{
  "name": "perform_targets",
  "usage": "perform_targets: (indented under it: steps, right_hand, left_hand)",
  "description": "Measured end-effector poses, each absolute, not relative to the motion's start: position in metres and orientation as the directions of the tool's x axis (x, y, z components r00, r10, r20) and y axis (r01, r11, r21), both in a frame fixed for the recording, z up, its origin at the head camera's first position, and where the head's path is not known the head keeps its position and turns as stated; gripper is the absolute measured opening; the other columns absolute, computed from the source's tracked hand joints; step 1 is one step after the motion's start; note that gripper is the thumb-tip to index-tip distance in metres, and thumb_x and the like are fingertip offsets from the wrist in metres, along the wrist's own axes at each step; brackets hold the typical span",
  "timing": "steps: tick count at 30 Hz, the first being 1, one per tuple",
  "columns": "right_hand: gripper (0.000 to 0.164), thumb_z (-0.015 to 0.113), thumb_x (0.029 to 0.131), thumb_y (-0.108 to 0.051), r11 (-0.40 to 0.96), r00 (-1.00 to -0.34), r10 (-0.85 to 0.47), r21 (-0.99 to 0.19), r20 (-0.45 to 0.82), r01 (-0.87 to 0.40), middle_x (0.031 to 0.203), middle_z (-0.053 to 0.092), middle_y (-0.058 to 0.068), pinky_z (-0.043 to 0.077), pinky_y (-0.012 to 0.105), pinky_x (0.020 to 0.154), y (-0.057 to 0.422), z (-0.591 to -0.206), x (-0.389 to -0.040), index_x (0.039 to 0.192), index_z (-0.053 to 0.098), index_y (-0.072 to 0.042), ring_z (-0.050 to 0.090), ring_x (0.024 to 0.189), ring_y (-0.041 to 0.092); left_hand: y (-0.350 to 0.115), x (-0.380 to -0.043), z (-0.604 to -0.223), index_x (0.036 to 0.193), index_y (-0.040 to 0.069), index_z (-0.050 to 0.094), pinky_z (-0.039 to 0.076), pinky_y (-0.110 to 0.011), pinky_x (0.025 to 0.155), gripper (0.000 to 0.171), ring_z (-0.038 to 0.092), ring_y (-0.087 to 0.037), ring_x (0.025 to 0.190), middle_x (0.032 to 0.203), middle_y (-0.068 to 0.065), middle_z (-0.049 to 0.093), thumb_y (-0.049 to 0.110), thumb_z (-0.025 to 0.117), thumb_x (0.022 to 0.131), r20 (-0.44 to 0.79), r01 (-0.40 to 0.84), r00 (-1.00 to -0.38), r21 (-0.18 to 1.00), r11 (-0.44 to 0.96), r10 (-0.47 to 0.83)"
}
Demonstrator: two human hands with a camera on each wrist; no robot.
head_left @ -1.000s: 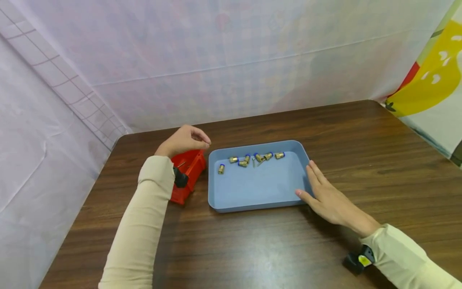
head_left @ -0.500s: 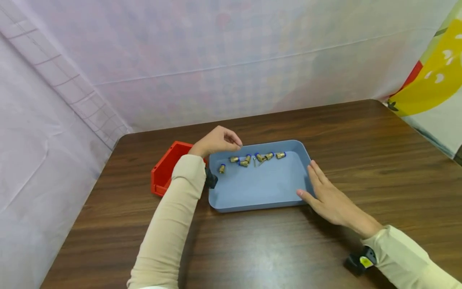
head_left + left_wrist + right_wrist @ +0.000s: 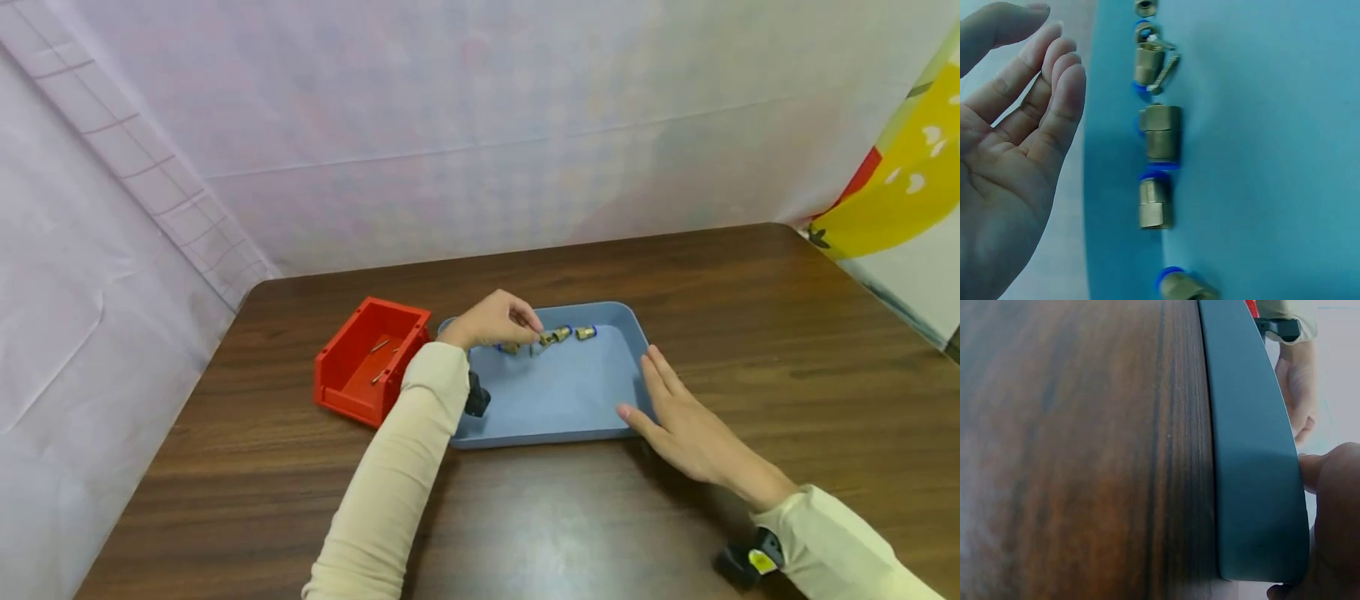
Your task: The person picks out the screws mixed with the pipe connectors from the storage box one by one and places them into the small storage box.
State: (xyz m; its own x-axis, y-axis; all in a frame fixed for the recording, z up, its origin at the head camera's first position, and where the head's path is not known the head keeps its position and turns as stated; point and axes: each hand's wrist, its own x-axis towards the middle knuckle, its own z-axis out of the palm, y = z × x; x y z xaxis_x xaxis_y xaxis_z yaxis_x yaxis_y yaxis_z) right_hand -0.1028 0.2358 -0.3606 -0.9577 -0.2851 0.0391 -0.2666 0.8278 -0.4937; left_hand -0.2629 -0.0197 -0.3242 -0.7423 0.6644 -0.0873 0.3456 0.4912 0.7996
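My left hand (image 3: 495,320) hovers over the back of a blue tray (image 3: 558,435), thumb and fingers loosely bent with a gap between them and nothing held. Close by its fingertips, brass push-in fittings (image 3: 585,332) with blue collars lie along the tray's back wall, partly hidden by the hand. In the left wrist view, a small screw (image 3: 1167,74) leans against one fitting (image 3: 1164,131) group. My right hand (image 3: 690,425) rests against the tray's right side, fingers straight along the outside and thumb at the rim.
A red open-front bin (image 3: 348,405) stands left of the tray, with a few screws (image 3: 380,345) inside. Both stand on a dark wooden table (image 3: 525,517). A pale cloth (image 3: 480,150) hangs behind the table's far edge.
My left hand has moved right from above the red bin to over the fittings in the tray, coming lower. The bin's inside now shows. My right hand has stayed at the tray's side.
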Motion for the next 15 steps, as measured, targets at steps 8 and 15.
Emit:
perform_targets:
  steps: [8, 15]
  right_hand:
    - [0.081, 0.043, 0.1, -0.042, 0.833, -0.959, -0.281, -0.488, 0.032, -0.26, 0.157, -0.006, 0.026, 0.026, 0.064, 0.104, 0.236, -0.361, -0.101, 0.148, 0.005, 0.011, 0.011, 0.142, 0.046]
    - [0.081, 0.042, 0.1, -0.042, 0.836, -0.958, -0.284, -0.481, 0.033, -0.264, 0.157, -0.006, 0.026, 0.027, 0.064, 0.103, 0.235, -0.36, -0.102, 0.148, 0.005, 0.011, 0.014, 0.141, 0.048]
  left_hand:
    - [-0.018, -0.259, -0.338, 0.097, 0.003, 0.072, 0.051, -0.023, 0.069, 0.014, 0.06, -0.014, 0.079, 0.101, -0.009, 0.07, 0.01, 0.068, 0.085, -0.115, 0.34, -0.766, 0.762, 0.551, 0.632]
    - [-0.016, -0.257, -0.341, 0.098, 0.005, 0.073, 0.051, -0.023, 0.07, 0.014, 0.062, -0.013, 0.081, 0.103, -0.008, 0.07, 0.011, 0.067, 0.086, -0.114, 0.347, -0.769, 0.753, 0.56, 0.629]
